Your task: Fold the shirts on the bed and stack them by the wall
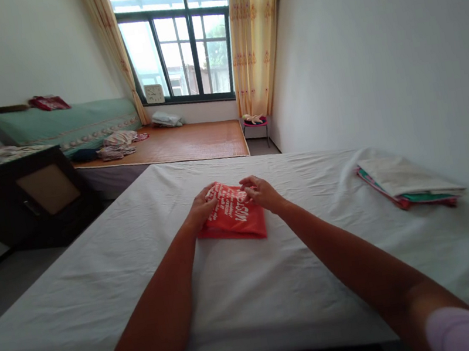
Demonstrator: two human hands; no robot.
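Observation:
A folded red shirt (234, 223) with white printed lettering lies flat on a bed covered by a white sheet (253, 291). At the shirt's left edge is my left hand (203, 205), its fingers and thumb closed on the cloth. My right hand (263, 193) is at the upper right corner, fingers bent and thumb apart from them. Its fingertips are over the printed cloth; whether they press on it I cannot tell. The underside of the shirt is hidden.
To the right, a stack of folded clothes (408, 180) sits near the wall. Beyond the sheet is a lower bed with a brown mat (193, 140) and loose clothes (118, 143). A dark cabinet (28, 196) stands at left, a small pink stool (255, 123) by the curtain.

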